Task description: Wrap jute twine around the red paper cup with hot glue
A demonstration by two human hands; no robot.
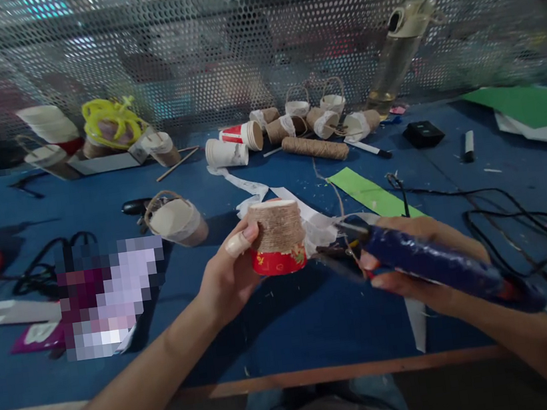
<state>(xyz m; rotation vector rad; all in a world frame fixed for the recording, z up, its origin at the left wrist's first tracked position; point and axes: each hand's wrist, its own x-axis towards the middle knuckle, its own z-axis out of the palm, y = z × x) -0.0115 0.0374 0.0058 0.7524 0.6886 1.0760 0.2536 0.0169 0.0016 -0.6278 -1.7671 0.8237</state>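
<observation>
My left hand [229,268] is closed round a paper cup [278,238] held above the table's front part. Brown twine winds round the cup's upper part, and a red printed band shows below it. To its right, my right hand [424,239] grips a blue hot glue gun [432,261] with a pale glue stick at its rear. The gun's tip points at the cup, apart from it. A dark, blurred tool [341,256] is by the right fingers; I cannot tell whether they hold it. White lace ribbon [320,229] lies behind and right of the cup.
A twine roll [315,148] and several twine-wrapped cups [286,127] lie at the back. One handled cup [177,221] stands left. A bottle [398,57] leans on the perforated metal screen [251,33]. Green paper [372,192] and a black cord [480,205] lie right.
</observation>
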